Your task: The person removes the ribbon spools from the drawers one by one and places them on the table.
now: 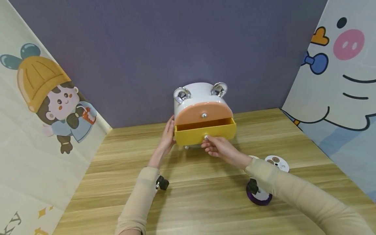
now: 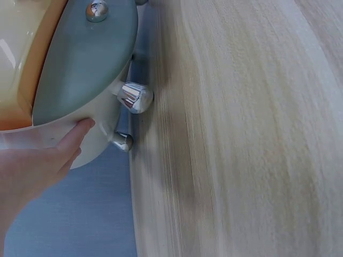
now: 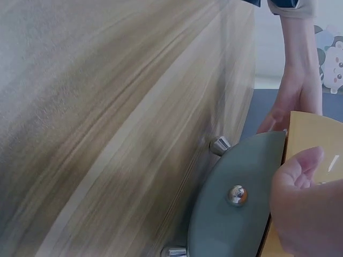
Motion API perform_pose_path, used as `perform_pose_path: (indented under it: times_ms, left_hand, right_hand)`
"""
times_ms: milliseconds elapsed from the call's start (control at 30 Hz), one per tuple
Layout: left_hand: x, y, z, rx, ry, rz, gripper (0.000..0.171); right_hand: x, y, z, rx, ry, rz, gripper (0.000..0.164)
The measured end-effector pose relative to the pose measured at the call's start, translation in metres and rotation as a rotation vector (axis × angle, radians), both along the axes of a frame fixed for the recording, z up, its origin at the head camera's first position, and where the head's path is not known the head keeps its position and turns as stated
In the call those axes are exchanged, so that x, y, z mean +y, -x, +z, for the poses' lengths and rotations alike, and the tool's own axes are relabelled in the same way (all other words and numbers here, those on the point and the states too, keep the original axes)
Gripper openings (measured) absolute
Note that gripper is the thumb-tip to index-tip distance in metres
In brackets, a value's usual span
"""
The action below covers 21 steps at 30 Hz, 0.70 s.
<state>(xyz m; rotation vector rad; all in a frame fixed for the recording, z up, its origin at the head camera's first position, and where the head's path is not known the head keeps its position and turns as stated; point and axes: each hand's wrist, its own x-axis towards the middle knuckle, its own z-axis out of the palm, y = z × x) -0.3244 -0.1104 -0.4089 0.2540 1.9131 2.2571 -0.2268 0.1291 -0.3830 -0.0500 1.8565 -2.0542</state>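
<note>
A small rounded white cabinet [image 1: 197, 92] with two silver ear-like rings stands on the wooden table. Its middle yellow drawer [image 1: 189, 136] is pulled partway out, below an orange drawer [image 1: 191, 112] that is closed. My right hand [image 1: 221, 149] pinches the silver knob [image 1: 206, 137] of the yellow drawer between thumb and finger. Against the cabinet's left side rests my left hand [image 1: 167, 138], its fingers extended along the white wall. In the left wrist view, a grey-green bottom drawer [image 2: 88, 64] sits closed above silver feet [image 2: 135, 97].
To the right lies a white disc [image 1: 282, 164] with brown circles. A purple-rimmed round item [image 1: 259, 201] is partly hidden beneath the right wrist camera. A dark wall [image 1: 141, 65] rises behind the cabinet, and printed cartoon panels flank the wooden tabletop [image 1: 194, 202].
</note>
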Motion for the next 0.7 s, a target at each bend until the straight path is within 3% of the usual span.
perform_pose_path:
  times_ms: [700]
  left_hand:
    - [-0.001,0.003,-0.004,0.015,0.010,-0.015,0.052]
  right_hand:
    - [-0.002,0.028,-0.001,0.024,0.026,-0.001,0.042]
